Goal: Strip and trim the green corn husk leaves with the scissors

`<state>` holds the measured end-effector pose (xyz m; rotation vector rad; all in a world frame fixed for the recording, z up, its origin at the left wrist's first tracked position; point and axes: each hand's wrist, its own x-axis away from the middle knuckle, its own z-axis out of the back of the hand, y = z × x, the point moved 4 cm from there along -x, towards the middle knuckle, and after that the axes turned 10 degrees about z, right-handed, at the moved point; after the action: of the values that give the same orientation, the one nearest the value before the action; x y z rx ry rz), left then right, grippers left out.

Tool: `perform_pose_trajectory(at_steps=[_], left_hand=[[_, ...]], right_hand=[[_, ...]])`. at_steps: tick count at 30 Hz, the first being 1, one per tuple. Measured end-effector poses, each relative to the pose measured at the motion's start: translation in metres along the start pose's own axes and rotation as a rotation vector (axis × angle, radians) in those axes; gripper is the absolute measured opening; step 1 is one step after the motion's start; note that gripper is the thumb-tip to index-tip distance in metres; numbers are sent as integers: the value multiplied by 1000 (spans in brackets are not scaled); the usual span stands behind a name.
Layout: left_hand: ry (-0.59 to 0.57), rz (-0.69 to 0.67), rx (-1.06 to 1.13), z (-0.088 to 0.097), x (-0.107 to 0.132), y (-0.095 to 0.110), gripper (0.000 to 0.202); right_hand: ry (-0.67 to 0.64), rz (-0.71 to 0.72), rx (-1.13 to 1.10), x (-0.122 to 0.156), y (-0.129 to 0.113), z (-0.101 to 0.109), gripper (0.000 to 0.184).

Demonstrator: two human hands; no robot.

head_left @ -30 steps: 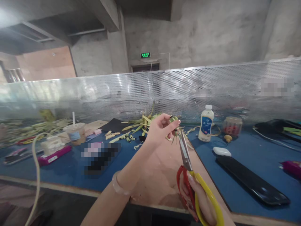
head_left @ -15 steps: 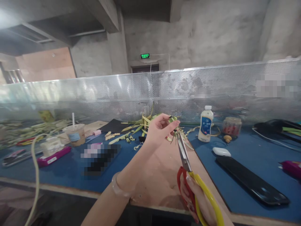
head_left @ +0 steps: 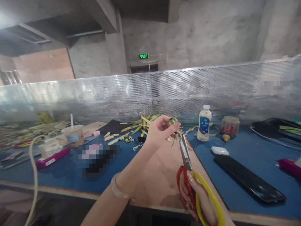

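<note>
A small green sprig point(head_left: 174, 121) is pinched between the thumb and fingers of the left hand point(head_left: 162, 130), raised above the far part of the desk point(head_left: 162, 171), and its thin strands are left hanging below the fingertips. The scissors point(head_left: 185, 156) are gripped by the right hand point(head_left: 205, 198), with the fingers wrapped about the red and yellow handles. The two hands are held apart, the left farther off and the right nearer the desk's front edge. The sprig is thus placed far and slightly left of the right hand, and the long axis of the scissors is pointed along that line, from near right to far left. The blades appear slightly parted, and their tips are brought close to the right side of the hanging strands; whether contact is made cannot be told. The left hand is plainly the nearer one to the sprig, while it is approached from the right hand's side only by the blade tips. Beyond the left wrist, a heap of leaves point(head_left: 143, 121) is spread on the desk.
</note>
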<state>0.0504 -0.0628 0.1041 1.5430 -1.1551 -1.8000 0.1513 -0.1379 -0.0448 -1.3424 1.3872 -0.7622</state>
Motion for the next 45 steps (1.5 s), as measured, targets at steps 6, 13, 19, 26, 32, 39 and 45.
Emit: perform_pose_trajectory(at_steps=[6, 13, 19, 26, 32, 39, 45], left_hand=[[10, 11, -11, 0, 0, -2, 30], [16, 14, -19, 0, 0, -1, 29], [8, 8, -13, -1, 0, 0, 29], [19, 8, -18, 0, -1, -1, 29], [9, 6, -20, 0, 0, 1, 28], [-4, 10, 0, 2, -1, 0, 26], [-10, 35, 10, 1, -1, 0, 27]], right_hand=[[14, -24, -12, 1, 0, 1, 55], [-40, -11, -55, 1, 1, -1, 53], [-43, -21, -78, -2, 4, 0, 54], [-45, -10, -42, -3, 10, 5, 58], [-32, -37, 15, -2, 12, 8, 58], [61, -28, 19, 1, 8, 6, 57], [-13, -6, 33, 1, 2, 0, 57]])
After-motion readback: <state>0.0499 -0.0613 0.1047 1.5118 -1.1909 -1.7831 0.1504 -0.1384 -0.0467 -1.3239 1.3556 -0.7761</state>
